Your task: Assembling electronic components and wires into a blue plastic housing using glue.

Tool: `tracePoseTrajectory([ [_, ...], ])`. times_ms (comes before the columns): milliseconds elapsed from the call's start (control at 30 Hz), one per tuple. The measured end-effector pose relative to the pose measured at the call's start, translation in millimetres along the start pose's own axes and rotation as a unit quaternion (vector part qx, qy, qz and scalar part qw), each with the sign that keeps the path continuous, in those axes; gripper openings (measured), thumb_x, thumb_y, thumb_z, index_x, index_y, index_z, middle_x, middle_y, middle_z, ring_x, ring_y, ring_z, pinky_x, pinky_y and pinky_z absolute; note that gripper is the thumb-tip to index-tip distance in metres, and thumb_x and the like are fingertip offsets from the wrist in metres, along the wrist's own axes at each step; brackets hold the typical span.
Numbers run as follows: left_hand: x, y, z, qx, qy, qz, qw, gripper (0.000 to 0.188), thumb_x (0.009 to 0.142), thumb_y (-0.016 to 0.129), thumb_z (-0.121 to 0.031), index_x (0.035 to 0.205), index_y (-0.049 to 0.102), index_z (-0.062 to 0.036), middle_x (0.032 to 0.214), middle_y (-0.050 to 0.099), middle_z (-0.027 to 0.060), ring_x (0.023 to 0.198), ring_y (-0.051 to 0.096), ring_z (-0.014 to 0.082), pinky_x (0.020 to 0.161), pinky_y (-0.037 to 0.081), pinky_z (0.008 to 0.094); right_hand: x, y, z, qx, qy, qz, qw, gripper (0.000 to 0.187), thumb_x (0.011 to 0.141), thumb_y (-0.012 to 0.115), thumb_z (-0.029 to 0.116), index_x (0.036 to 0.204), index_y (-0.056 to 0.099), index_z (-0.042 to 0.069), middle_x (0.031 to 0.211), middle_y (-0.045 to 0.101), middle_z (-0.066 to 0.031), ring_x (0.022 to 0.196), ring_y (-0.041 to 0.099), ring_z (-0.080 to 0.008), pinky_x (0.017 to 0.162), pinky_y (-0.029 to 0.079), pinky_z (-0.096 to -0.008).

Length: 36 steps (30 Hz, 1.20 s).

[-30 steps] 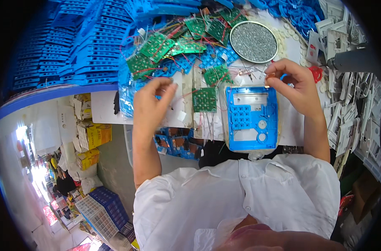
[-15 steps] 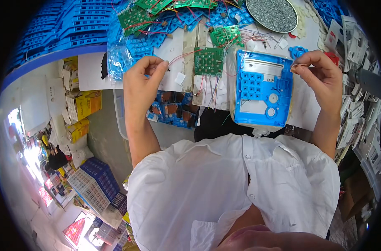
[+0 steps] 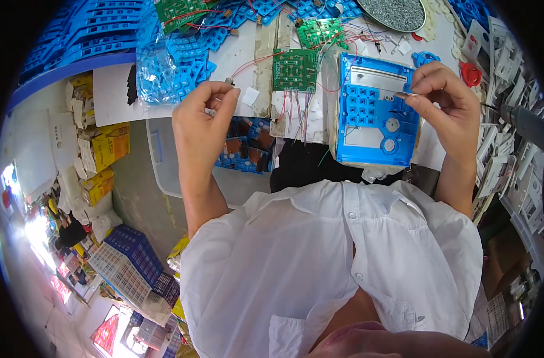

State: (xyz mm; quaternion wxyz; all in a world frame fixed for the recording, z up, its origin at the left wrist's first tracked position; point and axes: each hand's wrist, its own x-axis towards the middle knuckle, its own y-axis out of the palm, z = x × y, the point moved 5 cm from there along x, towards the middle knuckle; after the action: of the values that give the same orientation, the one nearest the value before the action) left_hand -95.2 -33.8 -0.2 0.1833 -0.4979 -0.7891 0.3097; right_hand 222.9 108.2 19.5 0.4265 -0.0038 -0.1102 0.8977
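Note:
My left hand [image 3: 203, 119] is closed in a pinch at the table's front edge, at the end of thin red wires [image 3: 254, 62]. These wires run to a green circuit board [image 3: 294, 70] lying flat, with several more wires hanging from its lower side. Pinched between the thumb and forefinger of my right hand [image 3: 445, 98] is a small thin piece [image 3: 402, 93], too small to name. It is over the right side of a blue plastic housing [image 3: 358, 140], which lies open-side up and has a grid of square holes and round openings.
Behind lie more green boards [image 3: 321, 33], blue plastic parts [image 3: 188, 62] and a round tray of small metal bits [image 3: 397, 13]. A clear bin [image 3: 164, 158] with blue parts sits below the table edge. White plastic parts [image 3: 498, 179] pile up at right, beside a dark-handled tool [image 3: 525, 122].
My right hand has moved left, bringing the small piece over the housing's edge. My left hand keeps its pinch by the red wires. The whole view has shifted slightly.

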Motion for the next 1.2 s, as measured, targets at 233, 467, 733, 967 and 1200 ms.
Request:
tracePoseTrajectory([
  [233,-9,26,-12,-0.046,-0.033,0.065,0.996,0.009,0.087,0.071,-0.007,0.091,0.069,0.0005,0.075,0.064,0.0004,0.068,0.057,0.0051,0.060,0.044,0.0204,-6,12,1,0.016,-0.015,-0.012,1.000,0.015,0.079,0.076,-0.003,0.083,0.063,0.002,0.090,0.060,-0.0033,0.071,0.055,-0.0067,0.057,0.041,-0.0192],
  [467,-40,82,-77,-0.271,0.010,0.176,0.946,0.020,0.082,0.074,-0.003,0.100,0.067,-0.0024,0.085,0.067,0.0029,0.067,0.057,0.0041,0.053,0.040,0.0189,-10,42,-2,0.090,0.077,0.043,0.992,0.018,0.079,0.081,0.009,0.078,0.064,0.006,0.080,0.062,0.0015,0.068,0.053,-0.0049,0.057,0.041,-0.0203],
  [733,-47,108,-95,-0.424,-0.081,0.291,0.854,0.006,0.095,0.061,-0.005,0.092,0.064,-0.0010,0.080,0.064,-0.0004,0.069,0.054,0.0011,0.059,0.041,0.0173,-29,35,-14,0.232,0.133,0.054,0.962,0.018,0.079,0.081,0.013,0.086,0.067,0.005,0.083,0.065,0.0022,0.077,0.058,-0.0058,0.064,0.044,-0.0213],
  [967,-55,108,-94,-0.374,-0.052,0.259,0.889,0.009,0.093,0.063,-0.004,0.084,0.062,-0.0026,0.073,0.057,-0.0064,0.062,0.042,-0.0039,0.053,0.031,0.0154,-40,34,4,0.132,0.147,0.079,0.977,0.017,0.080,0.077,0.006,0.094,0.068,0.002,0.088,0.063,-0.0004,0.081,0.057,-0.0051,0.059,0.044,-0.0202],
  [1200,-65,109,-96,-0.325,0.008,0.259,0.910,0.008,0.089,0.066,-0.002,0.082,0.061,-0.0023,0.071,0.056,-0.0068,0.059,0.040,-0.0031,0.051,0.030,0.0166,-45,41,-4,0.163,0.132,0.062,0.976,0.005,0.085,0.070,0.005,0.088,0.066,0.002,0.086,0.063,-0.0001,0.077,0.057,-0.0055,0.059,0.042,-0.0205],
])
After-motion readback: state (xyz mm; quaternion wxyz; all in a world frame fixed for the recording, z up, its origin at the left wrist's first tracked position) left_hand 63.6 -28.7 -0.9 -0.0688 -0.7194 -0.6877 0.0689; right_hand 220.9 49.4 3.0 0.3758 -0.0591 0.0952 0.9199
